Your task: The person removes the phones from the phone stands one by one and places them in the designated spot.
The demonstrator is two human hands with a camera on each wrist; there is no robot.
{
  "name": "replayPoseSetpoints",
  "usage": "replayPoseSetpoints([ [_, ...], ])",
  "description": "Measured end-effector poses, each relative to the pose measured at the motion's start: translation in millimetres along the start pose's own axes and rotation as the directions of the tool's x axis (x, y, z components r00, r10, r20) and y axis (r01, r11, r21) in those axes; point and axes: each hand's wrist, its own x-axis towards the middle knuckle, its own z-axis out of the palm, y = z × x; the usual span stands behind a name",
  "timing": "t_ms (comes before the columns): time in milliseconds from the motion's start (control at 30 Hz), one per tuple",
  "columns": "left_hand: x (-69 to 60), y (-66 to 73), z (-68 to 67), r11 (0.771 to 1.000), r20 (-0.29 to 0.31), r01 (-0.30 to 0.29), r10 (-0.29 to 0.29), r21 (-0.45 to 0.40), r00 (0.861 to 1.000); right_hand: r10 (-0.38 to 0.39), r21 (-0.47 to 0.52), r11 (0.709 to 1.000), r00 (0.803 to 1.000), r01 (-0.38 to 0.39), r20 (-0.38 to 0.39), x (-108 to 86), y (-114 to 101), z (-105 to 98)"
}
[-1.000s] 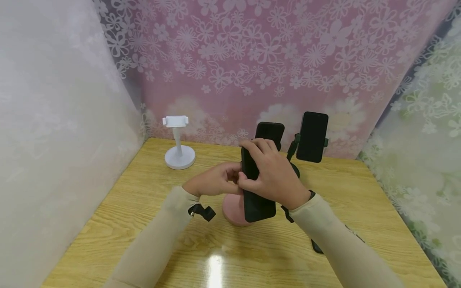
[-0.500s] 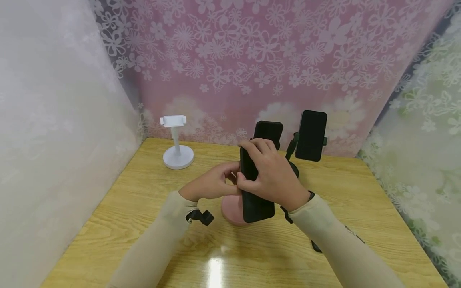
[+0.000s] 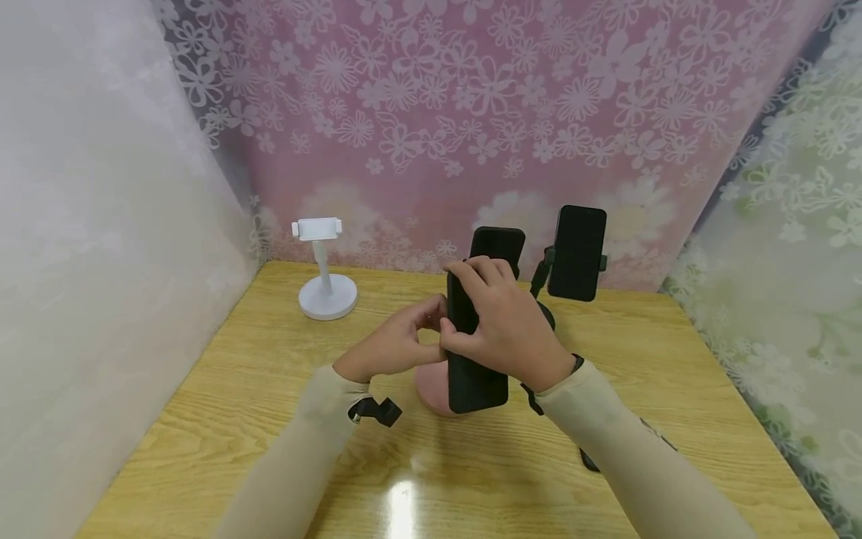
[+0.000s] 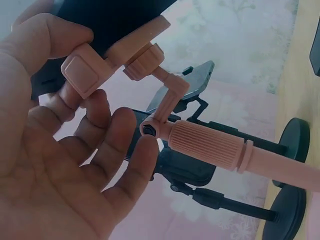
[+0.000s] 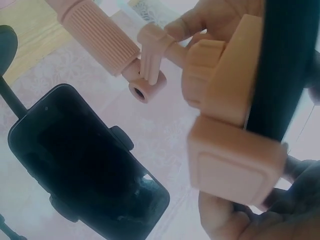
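Note:
A black phone (image 3: 477, 385) stands tilted at the pink phone stand, whose round base (image 3: 432, 388) shows beneath it. My right hand (image 3: 508, 322) grips the phone from the front, fingers over its upper edge and thumb at its left side. My left hand (image 3: 393, 344) reaches in from the left. In the left wrist view, its thumb and forefinger pinch a pink clamp jaw (image 4: 82, 75) against the phone's edge; the other fingers curl loosely near the jointed arm. The opposite clamp end (image 5: 235, 165) meets the phone in the right wrist view.
Behind stand two black stands holding phones, a nearer phone (image 3: 498, 241) and a right-hand phone (image 3: 578, 253). A white phone stand (image 3: 326, 296) with a bare clamp is at the back left. Another phone (image 3: 589, 460) lies partly under the right forearm on the wooden table (image 3: 222, 419).
The head view has shifted slightly, so the scene sits a little further left. Both hands keep nearly the same hold on the phone and clamp.

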Motion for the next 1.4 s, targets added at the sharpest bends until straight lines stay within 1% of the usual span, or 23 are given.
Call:
replayPoseSetpoints([
  [167, -3.0, 0.4, -0.1, 0.999, -0.035, -0.039, 0.04, 0.022, 0.999, 0.012, 0.009, 1.0, 1.0, -0.012, 0.016, 0.2, -4, 1],
  [367, -8.4, 5.1, 0.7, 0.995, -0.046, -0.084, 0.086, 0.048, 0.995, 0.002, 0.009, 1.0, 1.0, -0.002, 0.012, -1.3, -5, 2],
  [567, -7.8, 8.8, 0.1, 0.99, -0.049, -0.08, 0.086, 0.119, 0.995, -0.003, -0.009, 1.0, 1.0, 0.003, 0.009, -3.0, -6, 1],
  [633, -6.9, 10.4, -0.9, 0.981, -0.054, -0.101, 0.111, 0.166, 0.992, -0.003, -0.008, 1.0, 1.0, 0.003, 0.008, -2.9, -6, 0],
  [700, -5.7, 11.8, -1.9, 0.968, -0.056, -0.137, 0.152, 0.21, 0.987, -0.003, -0.005, 1.0, 1.0, 0.003, 0.006, -2.9, -5, -1],
  [833, -2.4, 12.5, -2.4, 0.933, -0.046, -0.212, 0.235, 0.292, 0.971, 0.006, -0.008, 1.0, 1.0, -0.006, 0.008, -4.3, -4, -3],
  [933, -0.2, 10.8, -1.7, 0.918, -0.03, -0.248, 0.27, 0.31, 0.963, 0.015, -0.017, 1.0, 1.0, -0.015, 0.012, -6.0, -3, -3],
  [1033, 0.8, 8.9, -1.6, 0.91, -0.02, -0.276, 0.297, 0.309, 0.955, 0.013, -0.02, 1.0, 1.0, -0.013, 0.015, -6.7, -2, -3],
  [1133, 1.2, 8.2, -2.7, 0.905, -0.021, -0.291, 0.313, 0.311, 0.95, 0.001, -0.017, 1.0, 1.0, 0.0, 0.013, -6.0, 0, -2],
  [1200, 1.1, 8.2, -3.5, 0.901, -0.027, -0.29, 0.315, 0.322, 0.949, -0.008, -0.018, 1.0, 1.0, 0.008, 0.01, -4.8, 1, 0],
  [1267, 0.7, 8.1, -4.0, 0.902, -0.035, -0.281, 0.309, 0.328, 0.95, -0.014, -0.018, 1.0, 1.0, 0.014, 0.011, -3.5, 2, 1],
  [1400, -2.1, 6.9, -3.4, 0.913, -0.046, -0.253, 0.282, 0.32, 0.958, -0.016, -0.016, 1.0, 0.999, 0.017, 0.029, -1.5, 1, 2],
])
